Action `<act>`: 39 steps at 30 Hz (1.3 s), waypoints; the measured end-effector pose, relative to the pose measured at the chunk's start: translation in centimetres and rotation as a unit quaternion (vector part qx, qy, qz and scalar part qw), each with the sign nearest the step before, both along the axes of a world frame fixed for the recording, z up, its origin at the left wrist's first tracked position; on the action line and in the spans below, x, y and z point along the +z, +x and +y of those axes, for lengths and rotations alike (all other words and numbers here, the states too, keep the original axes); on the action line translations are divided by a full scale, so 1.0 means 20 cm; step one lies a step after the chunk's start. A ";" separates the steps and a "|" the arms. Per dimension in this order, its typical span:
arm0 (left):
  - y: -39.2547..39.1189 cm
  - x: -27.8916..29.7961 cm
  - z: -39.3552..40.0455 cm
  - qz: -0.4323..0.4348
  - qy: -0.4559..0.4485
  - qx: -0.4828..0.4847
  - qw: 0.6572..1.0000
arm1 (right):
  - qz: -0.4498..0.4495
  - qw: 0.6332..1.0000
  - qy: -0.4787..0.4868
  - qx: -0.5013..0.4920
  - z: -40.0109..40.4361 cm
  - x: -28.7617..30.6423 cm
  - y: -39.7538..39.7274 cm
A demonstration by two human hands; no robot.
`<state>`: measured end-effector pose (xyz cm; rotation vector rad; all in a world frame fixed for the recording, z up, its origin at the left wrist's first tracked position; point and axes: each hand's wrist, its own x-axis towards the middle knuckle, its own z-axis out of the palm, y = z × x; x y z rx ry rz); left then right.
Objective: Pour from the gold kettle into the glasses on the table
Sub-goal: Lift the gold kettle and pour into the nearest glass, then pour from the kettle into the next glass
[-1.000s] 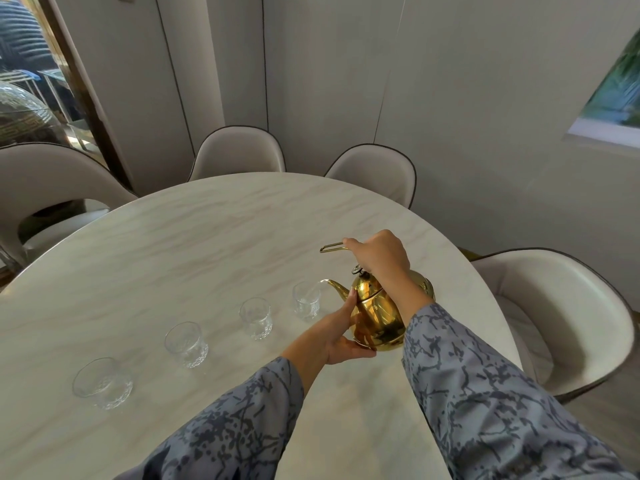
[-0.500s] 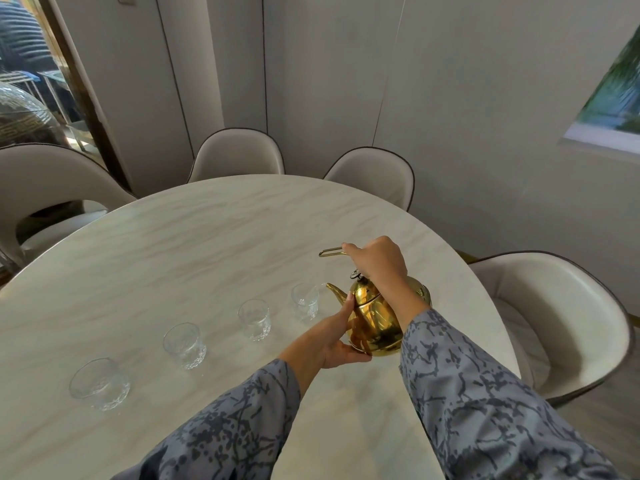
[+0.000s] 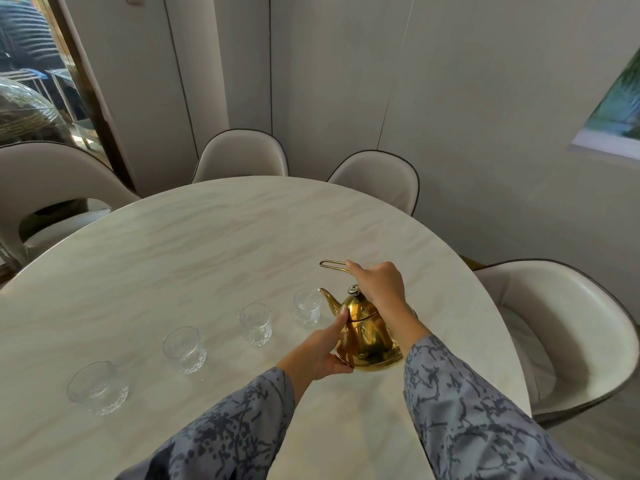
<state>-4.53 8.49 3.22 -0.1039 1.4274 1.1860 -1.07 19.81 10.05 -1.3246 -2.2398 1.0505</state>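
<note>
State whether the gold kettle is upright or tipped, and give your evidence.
Tipped. The kettle leans left, spout at the nearest glass; right hand holds its handle, left hand steadies its side.

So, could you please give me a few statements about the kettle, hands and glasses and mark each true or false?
1. Four glasses stand on the table. True.
2. The right hand holds the kettle by its wire handle. True.
3. The left hand rests flat on the table. False: it steadies the kettle's side.
4. The spout points at the rightmost glass. True.
5. The leftmost glass lies on its side. False: it stands upright.
</note>
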 end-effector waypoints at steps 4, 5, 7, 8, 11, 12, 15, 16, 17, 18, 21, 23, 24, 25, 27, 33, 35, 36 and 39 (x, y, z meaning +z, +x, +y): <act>-0.03 -0.04 -0.01 0.041 -0.009 -0.012 0.999 | 0.030 0.999 -0.017 -0.010 -0.01 -0.05 0.02; -0.03 -0.05 -0.01 0.050 -0.012 -0.012 0.999 | 0.039 0.999 -0.022 -0.012 -0.01 -0.06 0.03; -0.04 -0.05 -0.02 0.066 -0.017 -0.009 0.998 | 0.062 0.998 -0.028 -0.011 -0.02 -0.07 0.04; -0.04 -0.05 -0.03 0.076 -0.019 -0.008 0.997 | 0.074 0.997 -0.028 -0.010 -0.03 -0.08 0.05; -0.04 -0.06 -0.05 0.100 -0.024 0.001 0.995 | 0.109 0.994 -0.028 -0.005 -0.06 -0.10 0.07; -0.05 -0.06 -0.06 0.108 -0.025 0.006 0.994 | 0.119 0.993 -0.029 0.000 -0.07 -0.10 0.07; -0.05 -0.04 -0.11 0.132 -0.029 0.019 0.991 | 0.142 0.989 -0.040 0.011 -0.11 -0.10 0.08; -0.05 -0.04 -0.13 0.135 -0.028 0.024 0.990 | 0.146 0.988 -0.044 0.016 -0.12 -0.10 0.07; -0.05 -0.04 -0.15 0.136 -0.025 0.030 0.990 | 0.150 0.987 -0.050 0.023 -0.13 -0.10 0.07; -0.06 -0.04 -0.17 0.135 -0.021 0.036 0.990 | 0.152 0.986 -0.056 0.031 -0.15 -0.10 0.06; -0.06 -0.03 -0.23 0.125 -0.025 0.043 0.991 | 0.146 0.986 -0.062 0.057 -0.20 -0.10 0.02; -0.07 -0.04 -0.28 0.105 -0.023 0.045 0.993 | 0.130 0.987 -0.054 0.073 -0.23 -0.10 -0.02; -0.07 -0.04 -0.30 0.090 -0.019 0.049 0.995 | 0.120 0.988 -0.049 0.080 -0.24 -0.11 -0.04; -0.07 -0.04 -0.32 0.075 -0.015 0.054 0.996 | 0.111 0.989 -0.045 0.087 -0.26 -0.11 -0.06; -0.08 -0.05 -0.36 0.050 -0.010 0.063 0.997 | 0.093 0.990 -0.041 0.102 -0.29 -0.12 -0.10; -0.12 -0.10 -0.44 -0.013 0.004 0.093 0.996 | 0.039 0.992 -0.016 0.116 -0.38 -0.12 -0.21; -0.14 -0.12 -0.46 -0.024 0.005 0.096 0.995 | 0.021 0.993 -0.012 0.118 -0.41 -0.11 -0.23; -0.14 -0.11 -0.47 -0.028 0.007 0.095 0.995 | 0.014 0.993 -0.007 0.120 -0.42 -0.10 -0.24; -0.15 -0.07 -0.50 -0.039 0.019 0.090 0.995 | -0.008 0.993 0.010 0.120 -0.45 -0.06 -0.27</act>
